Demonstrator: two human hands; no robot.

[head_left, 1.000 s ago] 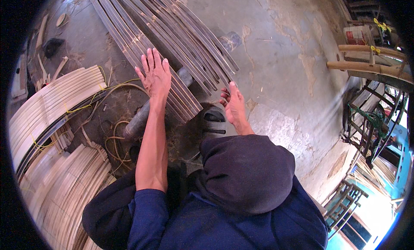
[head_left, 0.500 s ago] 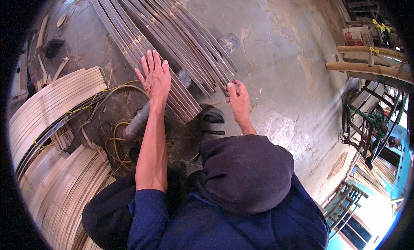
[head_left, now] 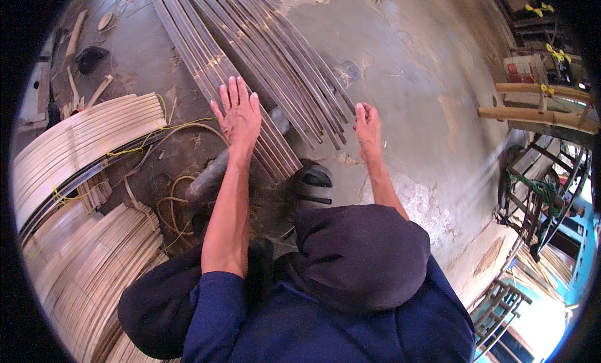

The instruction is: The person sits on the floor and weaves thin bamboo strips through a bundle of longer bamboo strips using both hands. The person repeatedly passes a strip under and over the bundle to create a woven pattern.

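Observation:
My left hand (head_left: 240,117) lies flat, fingers spread, on a bundle of long, dark-edged bamboo strips (head_left: 219,70). Right of that bundle, a looser fan of similar strips (head_left: 275,62) stretches away over the floor, its near ends uneven. Close beside the end of the outermost strip is my right hand (head_left: 368,130), its fingers drawn together and curled. Whether they grip that end is too small to make out. A grey pipe-like cylinder (head_left: 210,174) lies crosswise under the left bundle, partly hidden by my left forearm.
Pale slats (head_left: 94,128) tied with yellow cord and a stack of pale strips (head_left: 100,269) lie at the left. A dark sandal (head_left: 316,176) shows near the bundle's end. A bamboo frame (head_left: 532,115) and a dark metal frame (head_left: 544,181) stand at the right.
My right hand has moved right and away from me, off a nearer strip end to beside the outermost one. My left hand stays flat on the bundle. The whole view has shifted slightly.

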